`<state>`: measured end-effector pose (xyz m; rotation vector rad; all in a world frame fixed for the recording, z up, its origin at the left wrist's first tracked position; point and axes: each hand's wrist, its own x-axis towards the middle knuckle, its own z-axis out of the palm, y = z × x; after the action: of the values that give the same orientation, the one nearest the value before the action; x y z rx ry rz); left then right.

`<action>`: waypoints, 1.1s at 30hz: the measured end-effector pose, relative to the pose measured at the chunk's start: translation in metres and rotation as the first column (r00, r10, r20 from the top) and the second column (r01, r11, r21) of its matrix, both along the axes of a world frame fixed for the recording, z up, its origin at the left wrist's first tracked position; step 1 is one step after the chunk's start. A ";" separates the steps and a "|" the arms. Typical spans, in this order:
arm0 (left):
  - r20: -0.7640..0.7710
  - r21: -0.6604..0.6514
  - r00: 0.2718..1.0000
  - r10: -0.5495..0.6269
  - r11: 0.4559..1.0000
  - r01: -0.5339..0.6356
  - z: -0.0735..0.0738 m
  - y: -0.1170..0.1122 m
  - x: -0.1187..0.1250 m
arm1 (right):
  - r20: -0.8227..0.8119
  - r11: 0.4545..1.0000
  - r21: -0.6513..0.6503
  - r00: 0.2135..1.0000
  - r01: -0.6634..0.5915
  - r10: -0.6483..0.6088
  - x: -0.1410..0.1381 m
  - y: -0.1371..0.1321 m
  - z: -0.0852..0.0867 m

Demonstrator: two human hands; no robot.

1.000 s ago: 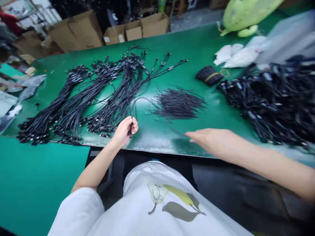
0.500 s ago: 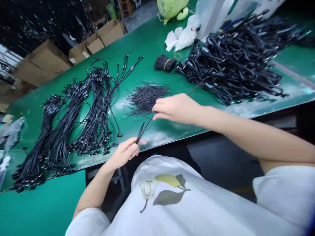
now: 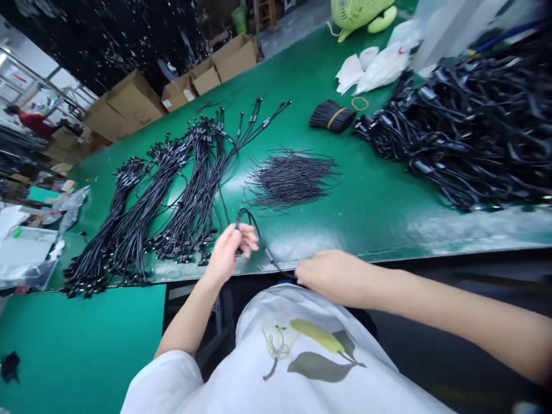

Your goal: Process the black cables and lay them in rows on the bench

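Note:
A thin black cable (image 3: 259, 236) loops between my two hands at the near edge of the green table (image 3: 371, 201). My left hand (image 3: 230, 253) is closed on one end of it, just right of the laid-out rows of black cables (image 3: 172, 190). My right hand (image 3: 332, 273) is closed on the cable's other end, low over the table edge. Beyond my hands lies a loose fan of thin black ties (image 3: 291, 178).
A big tangled heap of black cables (image 3: 466, 126) fills the right of the table. A banded bundle of ties (image 3: 332, 117), a rubber band (image 3: 360, 103), white bags (image 3: 379, 63) and a green fan (image 3: 357, 11) lie farther back. Cardboard boxes (image 3: 172, 86) stand behind.
My right hand has dropped from above the loose ties to the table's near edge, drawing the cable down. The cable now bends in a loop from my left hand. The view shifted.

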<state>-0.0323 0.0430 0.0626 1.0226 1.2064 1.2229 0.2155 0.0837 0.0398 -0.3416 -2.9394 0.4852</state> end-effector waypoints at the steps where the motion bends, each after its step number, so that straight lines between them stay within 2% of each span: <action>1: -0.106 0.010 0.990 -0.094 0.995 0.096 -0.005 -0.002 0.008 | -0.024 0.999 -0.029 0.999 -0.034 0.034 -0.006 -0.005 0.007; 3: -0.286 0.010 0.917 -0.278 0.956 0.293 -0.010 -0.009 0.021 | -0.133 0.996 -0.091 0.991 -0.012 -0.001 -0.014 -0.004 0.019; 5: -0.346 -0.007 0.846 -0.407 0.902 0.431 -0.009 -0.016 0.026 | -0.272 0.974 -0.204 0.951 0.094 -0.148 -0.018 0.008 0.025; 6: -0.306 -0.006 0.847 -0.435 0.890 0.455 -0.008 -0.019 0.027 | -0.331 0.948 -0.279 0.911 0.155 -0.247 -0.019 0.014 0.024; 8: -0.095 0.015 0.906 -0.413 0.909 0.416 -0.006 -0.020 0.029 | -0.421 0.859 -0.451 0.790 0.244 -0.446 -0.024 0.024 0.016; 10: 0.175 0.020 0.937 -0.301 0.953 0.303 -0.006 -0.019 0.033 | -0.435 0.734 -0.632 0.670 0.249 -0.602 -0.033 0.025 0.002; 11: 0.279 -0.005 0.933 -0.229 0.971 0.240 -0.007 -0.018 0.035 | -0.395 0.647 -0.726 0.631 0.231 -0.668 -0.039 0.023 -0.006; 14: 0.428 -0.175 0.901 -0.073 0.971 0.162 -0.018 -0.016 0.047 | -0.219 0.356 -0.919 0.531 0.171 -0.819 -0.055 0.012 -0.026; 16: 0.488 -0.280 0.873 0.015 0.950 0.141 -0.029 -0.017 0.056 | -0.155 0.235 -0.965 0.463 0.120 -0.873 -0.061 0.006 -0.033; 18: 0.542 -0.305 0.833 0.110 0.949 0.073 -0.039 -0.020 0.065 | -0.119 0.129 -0.992 0.464 -0.011 -0.878 -0.062 0.004 -0.033; 19: 0.550 -0.293 0.823 0.139 0.955 0.034 -0.043 -0.022 0.068 | -0.094 0.052 -0.994 0.479 -0.100 -0.873 -0.062 0.004 -0.032; 21: 0.505 -0.225 0.856 0.108 0.974 0.009 -0.047 -0.024 0.071 | -0.048 -0.103 -0.958 0.505 -0.267 -0.862 -0.061 0.003 -0.026; 22: 0.448 -0.183 0.892 0.057 0.983 0.029 -0.048 -0.025 0.071 | -0.033 -0.150 -0.939 0.516 -0.310 -0.856 -0.061 0.002 -0.022; 23: 0.365 -0.144 0.931 0.000 0.988 0.057 -0.048 -0.025 0.070 | -0.029 -0.168 -0.932 0.527 -0.322 -0.849 -0.061 0.000 -0.018; 24: 0.263 -0.110 0.963 -0.050 0.991 0.081 -0.048 -0.026 0.068 | -0.037 -0.157 -0.938 0.540 -0.309 -0.841 -0.061 -0.002 -0.014; 26: 0.039 -0.072 0.990 -0.134 0.988 0.136 -0.049 -0.026 0.062 | -0.077 -0.078 -0.965 0.555 -0.251 -0.828 -0.062 -0.008 -0.009; 28: -0.149 -0.075 0.961 -0.234 0.972 0.225 -0.050 -0.027 0.056 | -0.120 0.015 -0.980 0.533 -0.198 -0.838 -0.065 -0.016 -0.007; 29: -0.207 -0.088 0.932 -0.297 0.955 0.285 -0.051 -0.027 0.054 | -0.135 0.045 -0.982 0.521 -0.182 -0.843 -0.066 -0.019 -0.008; 31: -0.247 -0.135 0.877 -0.412 0.911 0.390 -0.055 -0.030 0.052 | -0.144 0.054 -0.981 0.518 -0.185 -0.843 -0.070 -0.024 -0.010; 33: -0.212 -0.178 0.871 -0.443 0.894 0.411 -0.059 -0.034 0.054 | -0.142 0.004 -0.968 0.533 -0.251 -0.834 -0.075 -0.027 -0.012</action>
<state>0.0213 0.0087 0.0034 1.2918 1.1475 0.6745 0.1403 0.0570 0.0275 -0.7383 -1.0050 1.9285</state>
